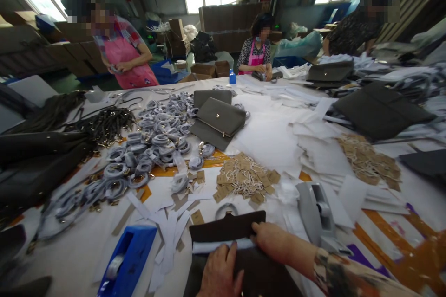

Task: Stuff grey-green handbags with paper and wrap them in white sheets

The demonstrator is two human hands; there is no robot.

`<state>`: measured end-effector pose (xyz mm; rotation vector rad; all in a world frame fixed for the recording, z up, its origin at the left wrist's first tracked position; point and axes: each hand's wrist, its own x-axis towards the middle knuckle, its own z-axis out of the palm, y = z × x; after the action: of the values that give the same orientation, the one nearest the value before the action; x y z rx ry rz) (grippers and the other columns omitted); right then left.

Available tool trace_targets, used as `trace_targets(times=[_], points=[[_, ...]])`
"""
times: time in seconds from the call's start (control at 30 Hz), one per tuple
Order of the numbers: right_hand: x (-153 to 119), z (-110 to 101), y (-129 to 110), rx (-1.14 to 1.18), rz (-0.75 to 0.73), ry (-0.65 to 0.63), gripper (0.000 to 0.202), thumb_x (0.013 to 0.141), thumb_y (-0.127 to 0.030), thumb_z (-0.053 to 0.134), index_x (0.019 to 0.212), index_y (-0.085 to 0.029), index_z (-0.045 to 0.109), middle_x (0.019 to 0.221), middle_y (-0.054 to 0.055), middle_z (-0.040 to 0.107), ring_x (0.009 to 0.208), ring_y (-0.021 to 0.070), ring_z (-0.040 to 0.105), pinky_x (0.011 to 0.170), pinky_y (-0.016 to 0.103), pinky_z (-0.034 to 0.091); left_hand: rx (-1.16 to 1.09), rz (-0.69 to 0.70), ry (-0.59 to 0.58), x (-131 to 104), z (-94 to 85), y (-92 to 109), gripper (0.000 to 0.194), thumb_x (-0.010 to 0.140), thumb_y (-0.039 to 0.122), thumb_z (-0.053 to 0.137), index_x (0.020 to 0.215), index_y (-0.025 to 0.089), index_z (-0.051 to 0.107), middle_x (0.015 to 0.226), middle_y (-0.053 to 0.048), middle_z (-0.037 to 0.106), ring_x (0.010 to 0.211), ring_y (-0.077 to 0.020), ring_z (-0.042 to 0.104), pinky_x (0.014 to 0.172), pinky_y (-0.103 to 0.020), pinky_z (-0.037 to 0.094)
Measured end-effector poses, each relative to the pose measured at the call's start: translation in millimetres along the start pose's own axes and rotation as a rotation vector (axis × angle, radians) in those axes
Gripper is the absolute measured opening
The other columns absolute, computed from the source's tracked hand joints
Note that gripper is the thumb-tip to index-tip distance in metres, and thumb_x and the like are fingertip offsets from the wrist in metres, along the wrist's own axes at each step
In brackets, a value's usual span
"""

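Note:
A dark grey-brown bag lies at the bottom centre with its flap opened away from me. A pale rolled strip runs across it just below the flap. My left hand rests on the bag, its fingers spread and touching the strip's lower edge. At the flap's right side, my right hand pinches the dark material near the strip's right end. A wrapped ring-shaped strap lies just beyond the flap.
Blue tape dispenser at left, grey one at right. Beyond are brown tags, wrapped straps, stacked bags and white sheets. Three people work across the table.

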<state>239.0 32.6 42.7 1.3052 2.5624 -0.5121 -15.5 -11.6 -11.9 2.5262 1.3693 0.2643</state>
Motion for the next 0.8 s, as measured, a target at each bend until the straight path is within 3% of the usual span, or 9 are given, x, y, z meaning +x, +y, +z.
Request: trace_targets(times=[0.1,0.2,0.33,0.43,0.5,0.6,0.8], points=[[-2.4,2.6,7.0,0.003,-0.031,0.030,0.016,0.086,-0.011,0.065,0.096,-0.016,0.076,0.092,0.012,0.071,0.080,0.0253,0.065,0.075,0.037,0.051,-0.021,-0.047,-0.038,-0.1,7.6,-5.4,0.075,0.080,0.039,0.072,0.148,0.023,0.048,0.138,-0.013,0.059,0.119,-0.0284,0.062,0.102,-0.037,0.054],[-8.1,-1.9,8.7,0.046,-0.014,0.088,0.015,0.089,-0.013,0.063,0.097,-0.016,0.074,0.098,0.012,0.070,0.093,0.0283,0.063,0.086,0.044,0.051,-0.005,-0.120,-0.149,3.6,8.9,-3.9,0.074,0.080,0.044,0.073,0.147,0.021,0.052,0.144,-0.015,0.055,0.126,-0.0305,0.059,0.106,-0.037,0.052],[-10.9,-0.1,-6.8,0.266,0.073,0.103,0.014,0.096,-0.021,0.061,0.103,-0.019,0.072,0.105,0.009,0.069,0.098,0.0269,0.063,0.088,0.041,0.052,0.052,-0.245,-0.299,16.0,-2.1,9.0,0.075,0.076,0.045,0.076,0.143,0.020,0.057,0.148,-0.017,0.052,0.128,-0.0333,0.057,0.110,-0.041,0.046],[-6.9,21.9,-25.4,0.344,0.129,0.163,0.030,0.096,-0.033,0.066,0.122,-0.019,0.069,0.124,0.012,0.068,0.112,0.0314,0.061,0.101,0.048,0.049,0.051,-0.274,-0.354,25.5,-15.4,15.7,0.073,0.074,0.048,0.078,0.140,0.021,0.060,0.146,-0.016,0.054,0.125,-0.0340,0.058,0.110,-0.044,0.045],[-3.3,40.8,-35.0,0.343,0.149,0.214,0.045,0.094,-0.038,0.070,0.132,-0.016,0.065,0.133,0.015,0.065,0.120,0.0359,0.058,0.108,0.054,0.044,0.035,-0.265,-0.328,29.6,-23.2,16.3,0.067,0.073,0.049,0.079,0.133,0.022,0.065,0.141,-0.015,0.058,0.125,-0.0349,0.056,0.110,-0.046,0.044],[-0.5,59.8,-41.1,0.327,0.164,0.256,0.047,0.092,-0.040,0.072,0.130,-0.014,0.066,0.131,0.017,0.066,0.121,0.0378,0.057,0.110,0.056,0.043,0.018,-0.230,-0.231,31.7,-29.6,12.2,0.056,0.071,0.048,0.080,0.121,0.024,0.071,0.128,-0.013,0.065,0.120,-0.0354,0.057,0.106,-0.048,0.045],[2.4,66.2,-35.7,0.268,0.189,0.308,0.042,0.090,-0.049,0.070,0.118,-0.017,0.070,0.120,0.014,0.069,0.113,0.0360,0.060,0.103,0.056,0.048,0.035,-0.052,0.021,26.6,-16.0,-8.8,0.044,0.073,0.055,0.079,0.106,0.027,0.073,0.096,-0.007,0.065,0.090,-0.0265,0.062,0.084,-0.040,0.049]])
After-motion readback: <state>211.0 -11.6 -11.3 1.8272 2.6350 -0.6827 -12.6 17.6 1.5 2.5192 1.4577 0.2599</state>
